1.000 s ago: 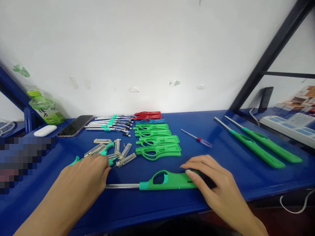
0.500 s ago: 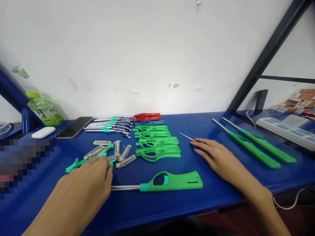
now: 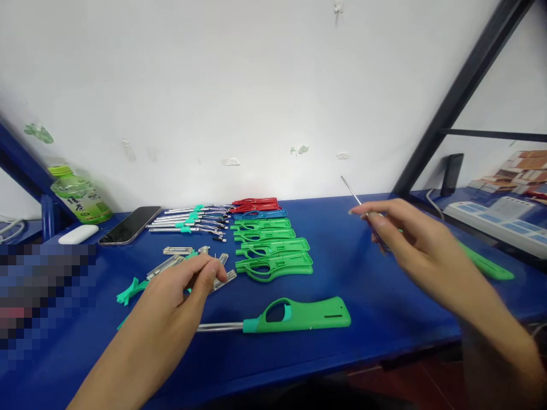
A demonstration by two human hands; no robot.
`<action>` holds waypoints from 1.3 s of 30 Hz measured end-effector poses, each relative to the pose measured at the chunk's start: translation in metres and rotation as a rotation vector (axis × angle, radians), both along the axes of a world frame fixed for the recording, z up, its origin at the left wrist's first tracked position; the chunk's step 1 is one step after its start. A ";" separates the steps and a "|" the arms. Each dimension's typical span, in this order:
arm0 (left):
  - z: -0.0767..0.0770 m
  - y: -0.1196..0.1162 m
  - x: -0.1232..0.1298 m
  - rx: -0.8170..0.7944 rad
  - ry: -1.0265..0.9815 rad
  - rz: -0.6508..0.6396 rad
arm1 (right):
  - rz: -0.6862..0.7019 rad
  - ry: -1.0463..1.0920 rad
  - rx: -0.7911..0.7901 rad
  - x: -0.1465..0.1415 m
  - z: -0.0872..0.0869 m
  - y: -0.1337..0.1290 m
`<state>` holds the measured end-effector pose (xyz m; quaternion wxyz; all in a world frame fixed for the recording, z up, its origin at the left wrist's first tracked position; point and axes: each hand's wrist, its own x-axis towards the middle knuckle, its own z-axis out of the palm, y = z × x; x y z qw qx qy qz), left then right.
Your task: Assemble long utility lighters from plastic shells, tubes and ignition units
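The right hand (image 3: 410, 242) gripped a screwdriver (image 3: 351, 190), its handle mostly hidden. The left hand (image 3: 182, 307) had its fingers pinched close over the clear tanks (image 3: 178, 250); whether they held anything, I could not tell. It covered some tanks and the tip of one lighter (image 3: 316, 315) lying in front. Beyond were at least four green shells (image 3: 284, 262), one blue shell (image 3: 273, 214), one phone (image 3: 133, 226), one bottle (image 3: 81, 196).

The right hand (image 3: 410, 245) hides most of the handle of the screwdriver (image 3: 351, 190) and much of a green lighter (image 3: 489, 265). The left hand (image 3: 182, 302) covers the nearest lighter's (image 3: 318, 314) rod tip and parts of some clear tubes (image 3: 177, 250).
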<state>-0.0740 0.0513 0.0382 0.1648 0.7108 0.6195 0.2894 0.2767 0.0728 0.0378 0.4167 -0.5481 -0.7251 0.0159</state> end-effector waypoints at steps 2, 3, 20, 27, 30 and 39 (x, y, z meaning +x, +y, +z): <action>-0.002 0.002 -0.003 0.051 -0.106 -0.013 | 0.015 0.046 -0.016 -0.009 0.019 -0.005; -0.002 0.003 -0.004 0.061 -0.143 -0.017 | 0.032 0.128 -0.051 -0.014 0.026 -0.008; -0.012 0.012 -0.001 -0.034 -0.373 -0.023 | 0.145 0.129 -0.272 -0.029 -0.016 0.033; -0.019 0.014 -0.006 -0.092 -0.344 -0.060 | -0.028 0.141 -0.282 0.002 -0.030 0.052; -0.016 0.013 -0.004 -0.070 -0.397 -0.069 | -0.064 0.148 -0.316 0.007 -0.034 0.055; -0.009 0.012 0.004 -0.124 -0.588 -0.120 | 0.251 0.093 -0.476 -0.015 -0.010 0.034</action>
